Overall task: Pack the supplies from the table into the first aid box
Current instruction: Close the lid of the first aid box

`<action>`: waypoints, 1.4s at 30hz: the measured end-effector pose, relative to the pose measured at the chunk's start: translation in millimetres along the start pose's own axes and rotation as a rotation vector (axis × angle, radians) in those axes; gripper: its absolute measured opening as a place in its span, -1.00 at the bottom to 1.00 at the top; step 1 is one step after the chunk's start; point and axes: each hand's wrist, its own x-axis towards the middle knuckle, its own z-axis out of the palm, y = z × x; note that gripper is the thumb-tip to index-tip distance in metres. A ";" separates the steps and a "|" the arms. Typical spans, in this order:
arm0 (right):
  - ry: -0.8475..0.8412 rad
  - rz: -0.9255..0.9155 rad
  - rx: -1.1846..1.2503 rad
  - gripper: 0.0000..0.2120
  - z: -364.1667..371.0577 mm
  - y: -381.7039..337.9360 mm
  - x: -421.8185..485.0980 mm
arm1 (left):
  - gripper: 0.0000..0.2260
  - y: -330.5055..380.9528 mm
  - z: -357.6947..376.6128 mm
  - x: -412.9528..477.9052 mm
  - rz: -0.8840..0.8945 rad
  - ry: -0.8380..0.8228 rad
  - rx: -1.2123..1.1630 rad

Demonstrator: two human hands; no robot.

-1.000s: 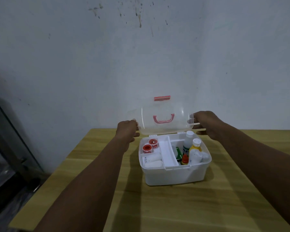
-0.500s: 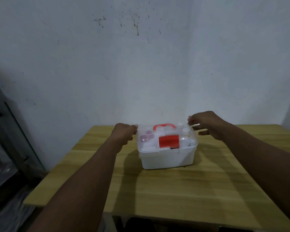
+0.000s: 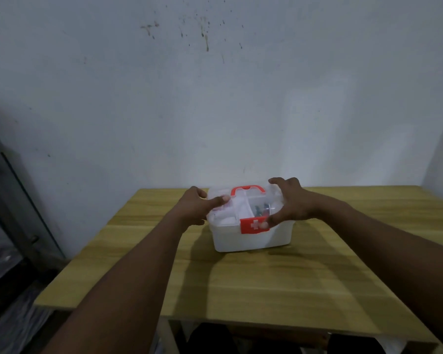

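The white first aid box (image 3: 279, 237) stands on the wooden table (image 3: 266, 282) with its clear lid (image 3: 243, 203) down. A red handle (image 3: 247, 189) lies on the lid and a red latch (image 3: 251, 225) with a white cross hangs at the front. My left hand (image 3: 193, 208) grips the box's left side, thumb on the lid. My right hand (image 3: 288, 203) spans the lid's right part, with its thumb pressing on the latch. Supplies show dimly through the lid.
A stained white wall (image 3: 215, 98) rises right behind the table. At the left stands a dark glass-fronted cabinet (image 3: 8, 226). The table's near edge runs across the lower part of the view, with dark shapes under it.
The lid went from standing open to lying shut on the box. My hands came forward from the lid's back corners; the right thumb now presses the red latch at the front.
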 end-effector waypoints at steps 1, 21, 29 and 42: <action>0.002 -0.002 -0.015 0.22 2.6 0.1 0.0 | -0.35 -1.5 0.2 1.3 0.002 -0.001 -0.012; 0.268 0.135 0.774 -0.26 39.3 34.6 -14.2 | -0.04 -40.5 36.2 -11.1 0.097 0.096 -0.198; 0.528 0.028 0.840 -0.52 20.6 38.3 3.0 | -0.31 -3.7 49.6 7.5 0.253 0.176 -0.234; 0.544 0.096 0.759 -0.59 -37.7 95.3 72.9 | -0.28 42.4 101.1 95.5 0.264 0.036 -0.177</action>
